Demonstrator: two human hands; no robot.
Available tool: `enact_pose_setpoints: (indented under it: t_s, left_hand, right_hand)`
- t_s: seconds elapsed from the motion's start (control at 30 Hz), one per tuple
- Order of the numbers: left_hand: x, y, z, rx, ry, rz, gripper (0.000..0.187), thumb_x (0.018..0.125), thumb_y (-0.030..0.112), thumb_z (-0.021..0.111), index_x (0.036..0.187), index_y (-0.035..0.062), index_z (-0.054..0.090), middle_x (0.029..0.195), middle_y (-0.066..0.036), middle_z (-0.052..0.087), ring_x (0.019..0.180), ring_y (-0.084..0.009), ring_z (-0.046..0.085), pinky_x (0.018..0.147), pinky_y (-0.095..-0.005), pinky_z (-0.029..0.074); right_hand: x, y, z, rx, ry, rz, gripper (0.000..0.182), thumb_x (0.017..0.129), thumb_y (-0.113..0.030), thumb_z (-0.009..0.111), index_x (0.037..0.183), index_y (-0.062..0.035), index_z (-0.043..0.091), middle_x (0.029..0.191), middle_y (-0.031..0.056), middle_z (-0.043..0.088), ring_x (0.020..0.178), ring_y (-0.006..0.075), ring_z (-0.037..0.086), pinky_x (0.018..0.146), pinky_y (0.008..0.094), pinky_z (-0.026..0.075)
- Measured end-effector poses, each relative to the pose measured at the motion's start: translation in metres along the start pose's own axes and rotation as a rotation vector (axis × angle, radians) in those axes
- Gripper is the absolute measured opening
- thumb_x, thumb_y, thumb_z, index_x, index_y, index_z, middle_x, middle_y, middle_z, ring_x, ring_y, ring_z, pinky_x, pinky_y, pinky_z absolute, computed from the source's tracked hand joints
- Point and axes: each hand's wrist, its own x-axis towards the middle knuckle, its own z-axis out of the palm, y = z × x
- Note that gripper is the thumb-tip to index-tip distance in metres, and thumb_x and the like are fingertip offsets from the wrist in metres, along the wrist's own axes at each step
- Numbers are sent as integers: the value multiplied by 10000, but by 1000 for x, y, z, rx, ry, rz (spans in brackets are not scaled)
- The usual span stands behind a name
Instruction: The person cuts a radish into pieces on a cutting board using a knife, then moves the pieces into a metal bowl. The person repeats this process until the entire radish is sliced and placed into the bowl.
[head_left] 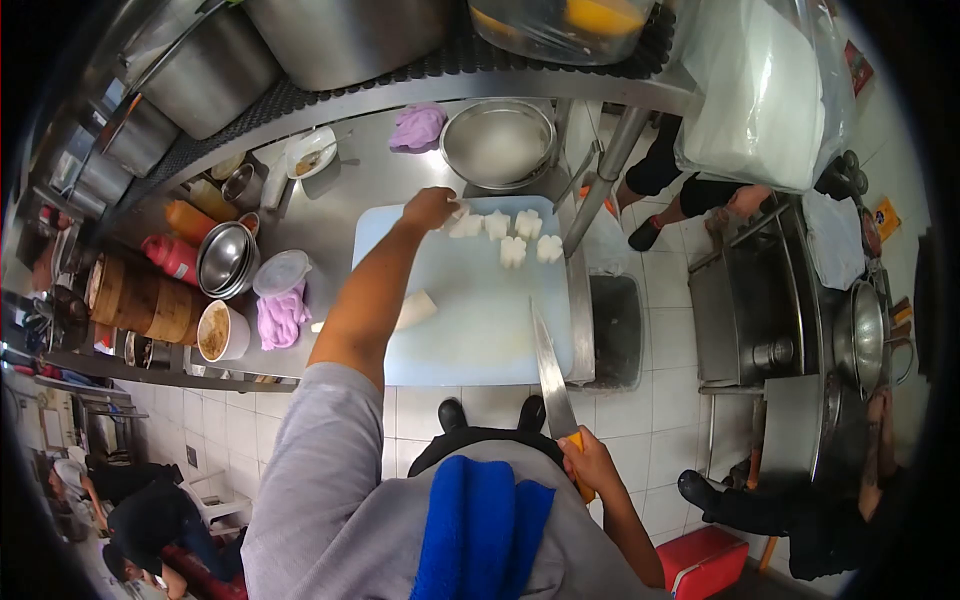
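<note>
1. Left hand (430, 208), fingertips indistinct, is at the far white pieces (497, 225); cannot tell its grasp.
2. Right hand (590, 464) grips the knife (556, 393) over the board's (465, 310) near-right edge, long axis near-to-far, tip far, slightly left.

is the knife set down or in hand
In hand: the right hand grips the knife by its orange handle. Cannot tell whether the blade touches the cutting board.

Left of the stacked steel bowls (226, 261) is a red bottle (170, 258), with a white tub (238, 335) on their near side.
</note>
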Motion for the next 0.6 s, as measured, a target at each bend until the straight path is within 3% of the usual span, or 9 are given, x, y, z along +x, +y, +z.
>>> enact_pose_setpoints:
  t_s: [0.1,0.23,0.33,0.53,0.6]
  left_hand:
    - [7,-21,-9,101,38,141,456,818,323,693,1191,64,656,1100,-180,687,1021,-336,653,906,-410,502]
    - [-2,-31,-19,239,-147,174,659,701,330,771,1280,68,597,1146,-208,647,1062,-343,624,942,-400,488]
    - [-21,-29,-12,208,-138,135,657,680,264,769,1281,68,588,1221,-216,601,1078,-358,618,943,-400,497]
    - [-60,-28,-3,114,15,63,462,689,234,732,1097,50,615,1155,-183,604,951,-327,640,792,-379,560]
    - [-60,-29,-12,-84,-101,-80,428,748,242,731,1114,60,601,1118,-131,602,995,-262,615,840,-380,534]
  right_hand:
    - [-2,-6,0,1,12,26,280,961,-286,580,874,-35,490,596,44,560,489,128,529,478,290,430]
    - [2,2,-4,-37,4,2,331,951,-344,586,909,-28,495,605,56,579,490,145,557,482,301,441]
    - [4,1,-7,-70,0,-3,342,947,-348,590,912,-23,494,621,67,596,507,153,573,501,306,453]
    - [11,-1,-10,-67,-1,-44,307,947,-319,598,891,-33,500,603,53,581,510,137,553,498,296,439]
    - [14,4,-11,-77,-11,-41,344,945,-348,599,912,-21,498,630,75,607,527,163,590,520,314,468]
